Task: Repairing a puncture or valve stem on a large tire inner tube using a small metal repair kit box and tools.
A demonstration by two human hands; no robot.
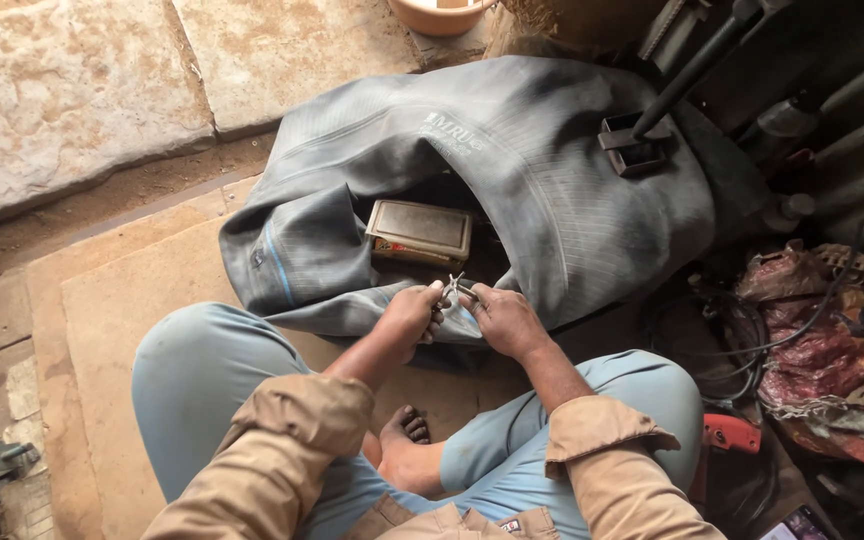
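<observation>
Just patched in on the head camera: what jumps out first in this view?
A big grey rubber inner tube lies folded across the floor ahead of the seated person. At its near edge, the left hand and right hand pinch a small metal piece. A worn metal tin sits in the fold.

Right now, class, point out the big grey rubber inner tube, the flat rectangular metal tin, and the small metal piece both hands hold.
grey rubber inner tube (552, 170), head view, upper ribbed wall.
rectangular metal tin (419, 230), head view, lid centre.
small metal piece (455, 288), head view, tip between the hands.

Matt rubber inner tube (552, 160), rough stone floor (72, 90)
</observation>
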